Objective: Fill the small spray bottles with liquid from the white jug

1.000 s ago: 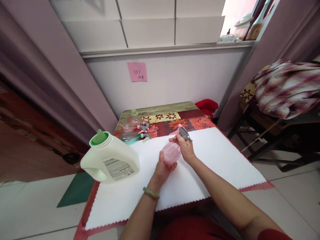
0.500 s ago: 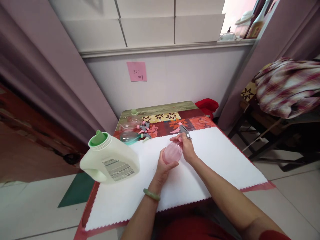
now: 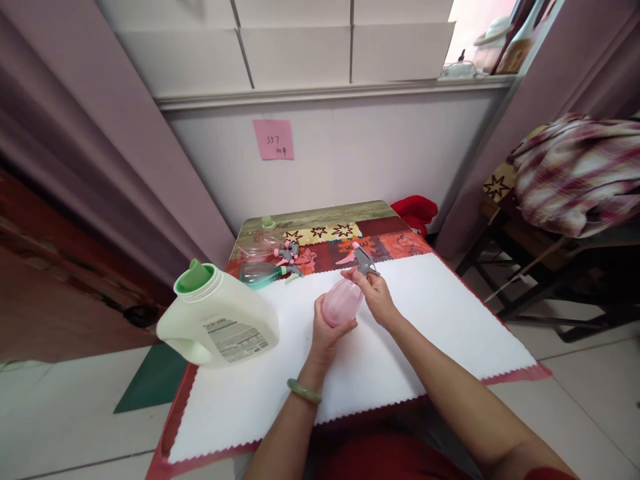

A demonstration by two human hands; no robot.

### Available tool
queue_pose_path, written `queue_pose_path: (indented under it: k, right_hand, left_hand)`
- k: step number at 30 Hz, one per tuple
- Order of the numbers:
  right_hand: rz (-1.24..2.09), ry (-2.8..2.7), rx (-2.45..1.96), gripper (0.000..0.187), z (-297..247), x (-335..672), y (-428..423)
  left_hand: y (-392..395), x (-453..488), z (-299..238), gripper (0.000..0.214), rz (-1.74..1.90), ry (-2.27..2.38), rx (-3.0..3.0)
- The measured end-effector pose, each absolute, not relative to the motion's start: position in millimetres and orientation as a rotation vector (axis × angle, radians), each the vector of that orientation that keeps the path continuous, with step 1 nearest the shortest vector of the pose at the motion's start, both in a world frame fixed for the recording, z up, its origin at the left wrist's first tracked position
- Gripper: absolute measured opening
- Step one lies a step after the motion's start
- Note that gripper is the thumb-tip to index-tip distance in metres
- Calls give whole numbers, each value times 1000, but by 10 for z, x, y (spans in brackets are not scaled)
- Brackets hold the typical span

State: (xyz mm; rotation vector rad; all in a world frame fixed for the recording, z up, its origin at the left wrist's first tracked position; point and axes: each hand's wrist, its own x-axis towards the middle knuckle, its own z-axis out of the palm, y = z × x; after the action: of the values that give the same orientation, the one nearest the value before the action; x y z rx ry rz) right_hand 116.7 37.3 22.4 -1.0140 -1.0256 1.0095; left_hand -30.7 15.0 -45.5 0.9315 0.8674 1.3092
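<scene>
A pink see-through spray bottle (image 3: 343, 301) is held tilted over the white mat (image 3: 400, 353), its top leaning to the right. My left hand (image 3: 327, 330) wraps round the bottle's body from the left and below. At the neck, the fingers of my right hand (image 3: 375, 293) close round the collar under the grey and pink trigger head (image 3: 363, 259). The head sits on the bottle, its nozzle pointing up and left. A large pale green jug (image 3: 225, 320) without a cap stands upright to the left, a green spout in its mouth.
Behind the mat at the left lie a clear teal-tinted spray bottle (image 3: 260, 273), a pinkish clear bottle (image 3: 260, 243) and several grey and pink trigger heads (image 3: 289, 252). A green cap (image 3: 269, 222) is at the back edge. A chair with a plaid cloth (image 3: 575, 173) stands right.
My right hand has shifted its grip at the collar, and the trigger head has turned and shows more clearly. The bottle has moved slightly left in my left hand.
</scene>
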Motion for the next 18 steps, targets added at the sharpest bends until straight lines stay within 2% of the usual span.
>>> queue_pose_path:
  k: [6,14,18]
  right_hand:
    - [816,-863,-1252,47,231,1012,356]
    - [1293,-1093,-830,47,522,1184,181]
    - [1346,-1200,-764,44,602,1261,172]
  left_hand:
    - [143,-318,-408,83,1215,771,893]
    - [104,-440,-326,74,844,489,836]
    - [88,-494,-356,74,725,424,843]
